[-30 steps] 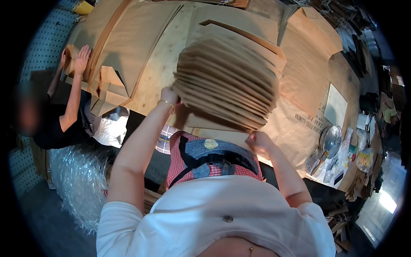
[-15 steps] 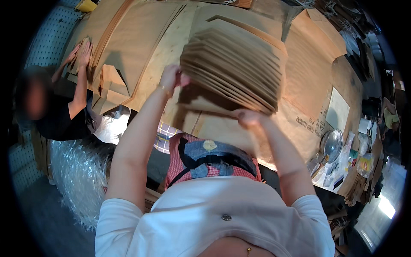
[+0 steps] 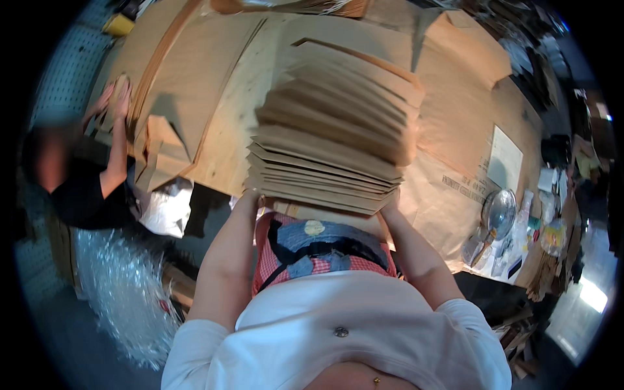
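A fanned stack of folded brown paper bags (image 3: 328,177) is between my hands at the near edge of the table, its far layers blurred by motion. My left hand (image 3: 253,194) grips the near left corner, with most fingers hidden under the paper. At the near right corner, my right hand (image 3: 391,200) holds the stack from the side, its fingers largely covered too. The near layers are bunched close to my apron (image 3: 318,242), while the upper ones spread away toward the far side.
Large brown paper sheets (image 3: 201,71) cover the table's left part. A big paper sack (image 3: 455,97) lies right, near a white sheet (image 3: 505,158) and a clear round lid (image 3: 499,213). At left, another person's hands (image 3: 117,97) press on paper. Shiny plastic strands (image 3: 120,286) stand below.
The stack has come nearer to my body and a little left, its layers spreading apart. My left hand has dropped from the far left side to the near left corner.
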Tool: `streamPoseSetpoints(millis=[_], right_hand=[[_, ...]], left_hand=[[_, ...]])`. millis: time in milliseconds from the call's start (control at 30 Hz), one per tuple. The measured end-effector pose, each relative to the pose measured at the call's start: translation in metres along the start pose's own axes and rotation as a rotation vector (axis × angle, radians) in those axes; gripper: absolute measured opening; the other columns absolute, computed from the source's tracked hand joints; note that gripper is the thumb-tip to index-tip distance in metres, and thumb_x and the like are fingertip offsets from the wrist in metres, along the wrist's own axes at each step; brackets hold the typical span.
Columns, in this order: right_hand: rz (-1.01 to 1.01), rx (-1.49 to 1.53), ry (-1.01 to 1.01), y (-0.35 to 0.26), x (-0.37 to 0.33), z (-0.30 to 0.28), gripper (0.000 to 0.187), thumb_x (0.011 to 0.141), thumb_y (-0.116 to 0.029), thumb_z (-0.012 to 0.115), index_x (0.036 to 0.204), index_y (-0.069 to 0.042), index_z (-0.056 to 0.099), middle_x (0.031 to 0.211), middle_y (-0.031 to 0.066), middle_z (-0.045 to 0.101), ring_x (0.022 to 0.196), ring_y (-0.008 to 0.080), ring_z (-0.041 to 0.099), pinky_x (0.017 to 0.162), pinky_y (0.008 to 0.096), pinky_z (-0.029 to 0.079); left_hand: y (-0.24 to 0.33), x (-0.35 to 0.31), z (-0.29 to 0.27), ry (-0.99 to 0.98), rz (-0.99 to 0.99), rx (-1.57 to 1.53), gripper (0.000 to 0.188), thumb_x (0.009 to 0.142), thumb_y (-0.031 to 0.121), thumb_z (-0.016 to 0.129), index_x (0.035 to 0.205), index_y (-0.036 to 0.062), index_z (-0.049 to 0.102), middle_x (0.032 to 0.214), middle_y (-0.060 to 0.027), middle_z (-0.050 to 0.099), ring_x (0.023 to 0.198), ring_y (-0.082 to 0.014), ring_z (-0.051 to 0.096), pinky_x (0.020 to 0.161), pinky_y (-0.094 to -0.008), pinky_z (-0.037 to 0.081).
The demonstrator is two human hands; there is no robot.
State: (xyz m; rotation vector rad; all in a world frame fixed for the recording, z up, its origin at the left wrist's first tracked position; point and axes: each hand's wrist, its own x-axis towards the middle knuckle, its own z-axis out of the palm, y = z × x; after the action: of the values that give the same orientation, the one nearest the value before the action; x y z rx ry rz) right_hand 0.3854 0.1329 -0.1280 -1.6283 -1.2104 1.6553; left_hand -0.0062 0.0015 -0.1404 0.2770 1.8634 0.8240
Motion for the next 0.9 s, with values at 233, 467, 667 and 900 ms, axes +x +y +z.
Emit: streamPoseSetpoints(millis=[233,467,667,900], right_hand=[[0.090,0.086,0.316,0.053,0.019,-0.015,0.020,0.083,-0.019,0.054,0.092,-0.004,0.063,0.086,0.0117,0.067,0.075,0.0223,0.062,0.070,0.0351,0.048],[0.383,0.082,0.398,0.024,0.009,-0.005,0.015,0.084,-0.015,0.056,0.086,-0.003,0.064,0.077,0.0119,0.063,0.067,0.0214,0.058,0.061,0.0342,0.046],[0.377,-0.003,0.186,0.005,-0.001,-0.012,0.016,0.086,-0.008,0.052,0.082,0.000,0.066,0.074,0.0116,0.060,0.064,0.0185,0.056,0.057,0.0318,0.046],[0.247,0.222,0.162,0.000,-0.017,-0.016,0.022,0.088,-0.006,0.046,0.082,-0.001,0.067,0.070,0.0074,0.061,0.058,0.0149,0.053,0.053,0.0272,0.043]], left_hand=[[0.018,-0.007,-0.004,-0.039,-0.079,-0.150,0.008,0.085,0.009,0.058,0.088,0.0032,0.062,0.079,-0.0059,0.063,0.063,-0.0170,0.058,0.053,-0.0281,0.047],[0.028,-0.001,-0.006,0.037,-0.043,-0.224,0.007,0.084,0.008,0.058,0.087,0.0032,0.062,0.079,-0.0064,0.063,0.062,-0.0172,0.058,0.051,-0.0278,0.046],[0.028,-0.004,-0.011,0.106,-0.001,-0.318,0.007,0.084,0.008,0.058,0.087,0.0032,0.062,0.079,-0.0069,0.063,0.061,-0.0174,0.058,0.050,-0.0275,0.046],[0.025,-0.023,-0.012,0.119,0.093,-0.400,0.006,0.084,0.007,0.058,0.086,0.0032,0.062,0.078,-0.0074,0.064,0.061,-0.0175,0.059,0.048,-0.0271,0.045]])
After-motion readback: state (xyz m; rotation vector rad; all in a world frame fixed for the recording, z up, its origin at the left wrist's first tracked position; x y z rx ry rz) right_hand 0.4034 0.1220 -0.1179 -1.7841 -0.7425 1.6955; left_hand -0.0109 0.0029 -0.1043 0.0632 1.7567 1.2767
